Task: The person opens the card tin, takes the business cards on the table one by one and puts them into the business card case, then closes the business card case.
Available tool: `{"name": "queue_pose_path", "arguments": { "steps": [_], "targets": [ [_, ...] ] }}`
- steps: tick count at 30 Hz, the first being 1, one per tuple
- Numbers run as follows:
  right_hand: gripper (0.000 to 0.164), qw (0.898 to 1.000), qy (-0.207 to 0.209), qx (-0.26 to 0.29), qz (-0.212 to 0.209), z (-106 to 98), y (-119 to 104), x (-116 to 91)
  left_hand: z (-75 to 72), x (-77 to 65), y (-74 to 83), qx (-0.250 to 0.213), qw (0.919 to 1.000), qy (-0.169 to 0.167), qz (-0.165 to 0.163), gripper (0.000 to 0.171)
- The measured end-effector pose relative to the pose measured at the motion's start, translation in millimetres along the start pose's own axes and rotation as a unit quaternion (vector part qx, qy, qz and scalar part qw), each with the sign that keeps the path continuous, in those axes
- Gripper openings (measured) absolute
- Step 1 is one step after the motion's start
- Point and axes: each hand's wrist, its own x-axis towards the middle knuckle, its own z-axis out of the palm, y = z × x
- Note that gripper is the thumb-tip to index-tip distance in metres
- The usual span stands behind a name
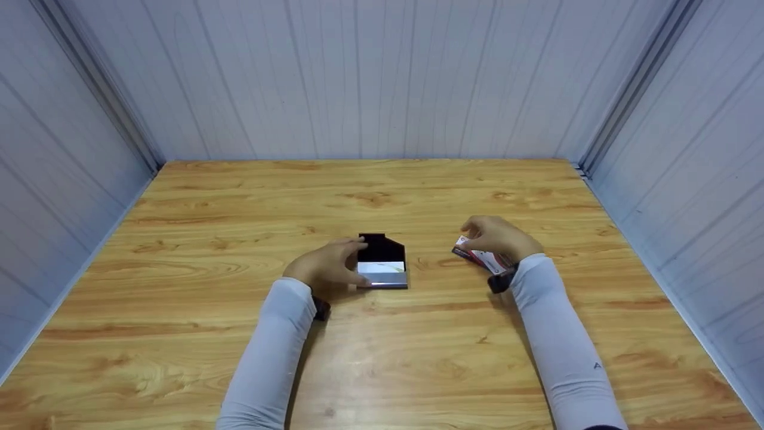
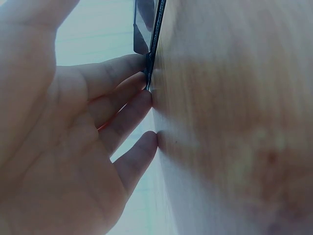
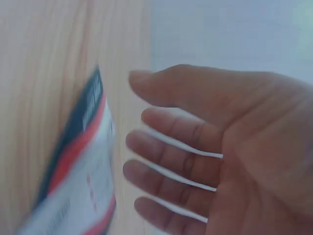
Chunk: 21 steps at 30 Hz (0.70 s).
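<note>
A black-and-silver card case (image 1: pixel 384 279) lies on the table with its lid folded back. A white card (image 1: pixel 382 267) shows in its silver front part. My left hand (image 1: pixel 325 263) is at the case's left side, fingertips at the edge and thumb near the front corner. In the left wrist view, the fingers (image 2: pixel 129 115) are fairly straight, some tips against the case's dark edge. To the right, a red, white and black business card (image 3: pixel 80 171) lies partly under my right hand (image 1: pixel 501 237). The right wrist view shows a gap between that hand's loosely bent fingers and the card.
The wood-patterned table (image 1: pixel 376 358) is enclosed by a pale panelled wall (image 1: pixel 382 77) at the back and walls on both sides. Bare table surface separates the case from the business card. Each wrist carries a small dark device.
</note>
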Motion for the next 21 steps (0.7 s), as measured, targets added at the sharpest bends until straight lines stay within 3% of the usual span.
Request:
{"name": "queue_pose_path", "arguments": {
  "steps": [3,7,10,13,21],
  "targets": [
    [0.057,0.999,0.004,-0.013,0.046,-6.2,9.2,-6.5,-0.1,-0.9,0.3,-0.004,1.0000,0.001,-0.005,0.096],
    [0.034,0.993,-0.011,0.005,0.118,-9.8,16.6,-11.9,0.3,-1.3,-0.1,-0.010,0.9999,0.001,-0.010,0.096],
    [0.046,0.987,-0.022,0.018,0.157,-10.2,20.4,-12.7,0.6,-1.2,-1.1,-0.009,0.9999,0.001,-0.012,0.097],
    [0.052,0.985,-0.020,0.009,0.171,-9.9,22.7,-12.4,0.8,-1.1,-1.5,-0.005,0.9999,0.000,-0.011,0.097],
    [0.036,0.983,-0.020,0.000,0.181,-8.9,24.1,-10.2,0.7,-1.8,-0.5,0.000,1.0000,0.003,-0.005,0.095]
  ]
}}
